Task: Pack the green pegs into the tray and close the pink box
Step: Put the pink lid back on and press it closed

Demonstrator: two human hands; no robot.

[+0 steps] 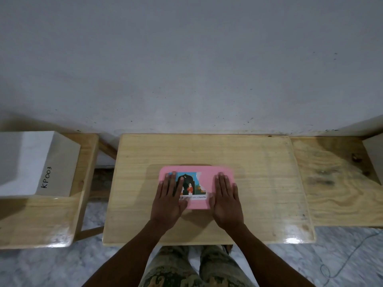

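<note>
Both hands pressed flat on the closed pink box.

The pink box [196, 187] lay lid-down-shut near the middle of the wooden worktop [259, 183], its picture label facing up. The left hand [169, 200] rested on the box's left part, fingers spread and flat, grasping nothing; the right hand [226, 201] lay likewise on its right part, palm down and unclenched. Well to the left of the box stood a white block [31, 162] marked "KP003".

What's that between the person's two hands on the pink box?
In the head view, between the left hand and right hand lies the pink box lid, with its picture label, torn at its right edge.
</note>
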